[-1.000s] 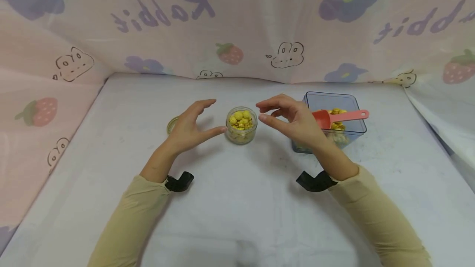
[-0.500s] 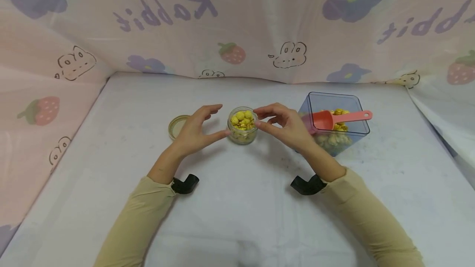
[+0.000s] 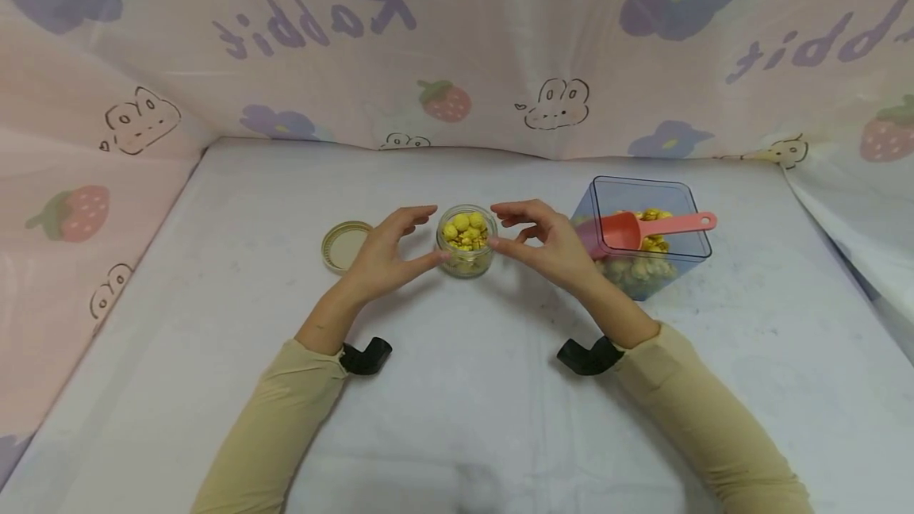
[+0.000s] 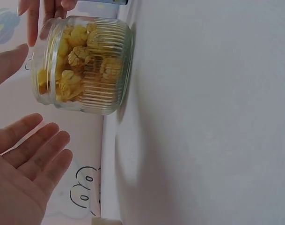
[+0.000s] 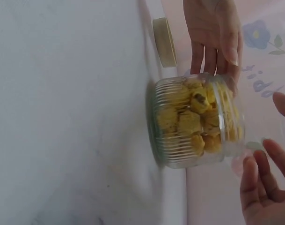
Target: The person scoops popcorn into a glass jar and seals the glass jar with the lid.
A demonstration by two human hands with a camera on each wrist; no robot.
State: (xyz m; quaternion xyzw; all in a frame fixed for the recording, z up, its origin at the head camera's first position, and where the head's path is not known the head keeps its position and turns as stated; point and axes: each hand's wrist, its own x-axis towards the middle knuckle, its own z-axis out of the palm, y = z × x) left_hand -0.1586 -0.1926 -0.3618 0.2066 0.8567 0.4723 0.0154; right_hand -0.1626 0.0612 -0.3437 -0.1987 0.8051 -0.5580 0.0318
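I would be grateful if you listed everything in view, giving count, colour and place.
tabletop: 1, white, below everything
printed backdrop: 1, pinkish white, behind and around
jar: 1, clear, central
lid: 1, gold-rimmed, left of jar
box: 1, bluish clear, right of jar
scoop: 1, coral, in the box
popcorn-like pieces: uncounted, yellow, in jar and box
sleeves: 2, beige, foreground
wrist attachments: 2, black, at sleeve ends
left grip: 1, bare hand, jar's left side
right grip: 1, bare hand, jar's right side

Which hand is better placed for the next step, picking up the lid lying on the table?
Probably the left hand: it is close beside the lid, partly overlapping it in the head view, with its fingers straight and holding nothing. The right hand is on the other side of the jar.
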